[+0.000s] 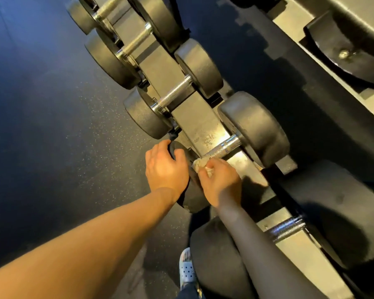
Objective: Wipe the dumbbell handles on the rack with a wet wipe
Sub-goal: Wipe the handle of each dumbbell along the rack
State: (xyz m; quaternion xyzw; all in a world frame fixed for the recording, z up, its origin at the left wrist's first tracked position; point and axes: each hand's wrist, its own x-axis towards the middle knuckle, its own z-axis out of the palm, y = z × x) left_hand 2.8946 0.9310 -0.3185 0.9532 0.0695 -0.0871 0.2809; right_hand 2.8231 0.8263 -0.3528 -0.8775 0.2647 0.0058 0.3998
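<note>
A black dumbbell lies across the rack point(205, 124) in the middle of the view, its chrome knurled handle point(225, 147) running between two round heads. My left hand point(164, 167) grips the near head point(177, 147) of that dumbbell. Holding a crumpled whitish wet wipe point(200, 164), my right hand point(220, 182) presses it against the near end of the handle. The far head point(255, 128) is in full view. Most of the near head is hidden under my two hands.
Further dumbbells with chrome handles point(175, 91) line the rack going away from me. A bigger dumbbell point(287, 228) lies closer, under my right forearm. A second rack tier point(341, 39) runs at upper right. Dark speckled floor point(52, 126) spreads left. A foot in a light clog point(187, 268) stands below.
</note>
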